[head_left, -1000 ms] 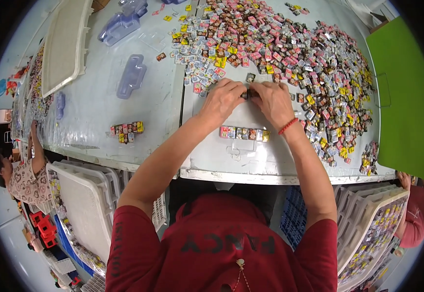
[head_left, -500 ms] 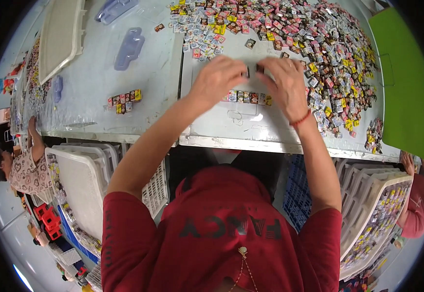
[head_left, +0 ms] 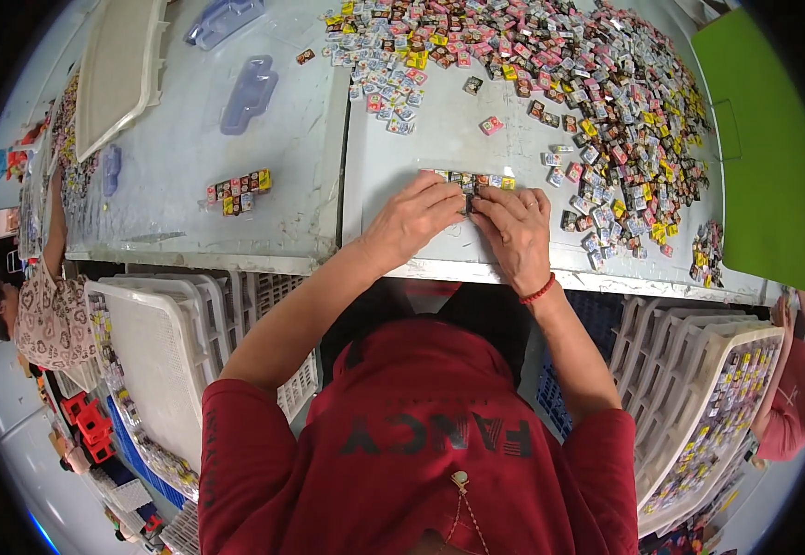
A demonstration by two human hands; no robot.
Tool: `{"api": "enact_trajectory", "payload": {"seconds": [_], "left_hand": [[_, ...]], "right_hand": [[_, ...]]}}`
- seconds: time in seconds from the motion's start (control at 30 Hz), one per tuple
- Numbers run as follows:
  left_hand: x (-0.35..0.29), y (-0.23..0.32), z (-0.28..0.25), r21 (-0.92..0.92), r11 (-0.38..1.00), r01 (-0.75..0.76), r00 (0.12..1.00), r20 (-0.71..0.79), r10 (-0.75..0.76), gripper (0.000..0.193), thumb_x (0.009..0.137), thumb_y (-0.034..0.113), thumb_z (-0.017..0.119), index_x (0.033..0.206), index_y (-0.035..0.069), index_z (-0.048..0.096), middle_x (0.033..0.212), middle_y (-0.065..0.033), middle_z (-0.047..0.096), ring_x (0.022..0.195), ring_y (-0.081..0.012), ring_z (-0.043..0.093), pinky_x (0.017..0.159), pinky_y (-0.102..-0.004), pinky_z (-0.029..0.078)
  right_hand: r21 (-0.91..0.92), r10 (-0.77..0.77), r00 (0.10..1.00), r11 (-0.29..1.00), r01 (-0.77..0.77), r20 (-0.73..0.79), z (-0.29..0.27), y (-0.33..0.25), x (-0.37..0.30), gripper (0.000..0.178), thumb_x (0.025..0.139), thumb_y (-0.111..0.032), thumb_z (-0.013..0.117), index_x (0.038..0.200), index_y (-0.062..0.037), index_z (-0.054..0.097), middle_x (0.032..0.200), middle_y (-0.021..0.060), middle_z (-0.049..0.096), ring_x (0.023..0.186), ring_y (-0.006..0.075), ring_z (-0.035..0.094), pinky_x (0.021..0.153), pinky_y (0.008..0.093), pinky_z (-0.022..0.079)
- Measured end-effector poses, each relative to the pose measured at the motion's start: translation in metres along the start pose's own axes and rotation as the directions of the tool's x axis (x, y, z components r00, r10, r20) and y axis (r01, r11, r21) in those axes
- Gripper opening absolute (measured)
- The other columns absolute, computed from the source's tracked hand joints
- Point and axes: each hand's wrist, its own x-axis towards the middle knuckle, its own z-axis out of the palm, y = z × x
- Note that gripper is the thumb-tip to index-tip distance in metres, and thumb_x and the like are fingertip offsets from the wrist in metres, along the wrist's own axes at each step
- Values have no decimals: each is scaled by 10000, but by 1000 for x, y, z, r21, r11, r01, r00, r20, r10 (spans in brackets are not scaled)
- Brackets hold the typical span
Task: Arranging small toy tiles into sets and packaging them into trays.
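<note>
A row of small, colourful printed blocks lies on the white table in front of me, partly covered by my fingers. My left hand is closed in a pinch at the near side of the row, on a small dark block. Right beside it, my right hand is also closed, its fingertips on a small dark block too, mostly hidden. The fingertips of both hands nearly meet. Beyond them, one pink block lies alone.
A large heap of similar blocks spreads over the far and right table. A finished-looking block cluster and clear bluish trays lie left. Stacked white crates stand below the table edge. A green board is at right. Other people work at both sides.
Both hands have come down toward me from beyond the row to its near side, bringing small dark blocks. Several blocks now lie nearer on the right, and a pink one sits alone beyond the row.
</note>
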Motion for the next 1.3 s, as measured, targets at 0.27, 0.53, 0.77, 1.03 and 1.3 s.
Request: {"api": "enact_trajectory", "payload": {"seconds": [0.27, 0.53, 0.77, 1.03, 1.3], "left_hand": [[3, 14, 5, -137, 975, 175, 984, -10, -178, 175, 723, 31, 707, 878, 6, 630, 985, -87, 601, 917, -268, 587, 782, -347, 513], [-7, 5, 17, -84, 994, 66, 989, -128, -77, 205, 708, 11, 720, 899, -1, 647, 955, -93, 607, 882, -267, 602, 744, -357, 524], [-8, 12, 4, -14, 999, 45, 992, -116, -46, 238, 691, 5, 728, 915, -6, 648, 955, -86, 616, 916, -263, 600, 775, -356, 521], [-6, 4, 9, 20, 999, 41, 993, -113, -38, 208, 711, 56, 735, 900, 16, 656, 928, -63, 610, 899, -238, 587, 784, -332, 519], [-13, 8, 6, 99, 995, 6, 995, -102, 4, 214, 712, 96, 760, 897, 33, 671, 997, -56, 641, 996, -238, 584, 820, -335, 511]], "right_hand": [[31, -4, 997, 1000, 7, -72, 4, -2, -8, 236, 701, -31, 737, 930, -39, 679, 1014, 78, 651, 900, 264, 583, 851, 404, 439], [49, 46, 993, 998, -41, -105, 6, -3, -12, 226, 703, 3, 732, 921, -25, 682, 984, 87, 649, 892, 276, 585, 811, 371, 465], [30, 44, 992, 999, -41, -118, 5, -3, -13, 224, 705, 4, 732, 922, -30, 687, 967, 80, 649, 889, 270, 583, 792, 364, 469], [10, -10, 992, 1000, 11, -124, 7, -3, -13, 214, 724, -36, 703, 935, -31, 667, 960, 65, 627, 871, 244, 557, 797, 354, 428], [14, 19, 991, 1000, -18, -131, 3, -7, -14, 213, 717, 17, 719, 921, -7, 666, 978, 99, 640, 900, 271, 590, 788, 361, 475]]}}
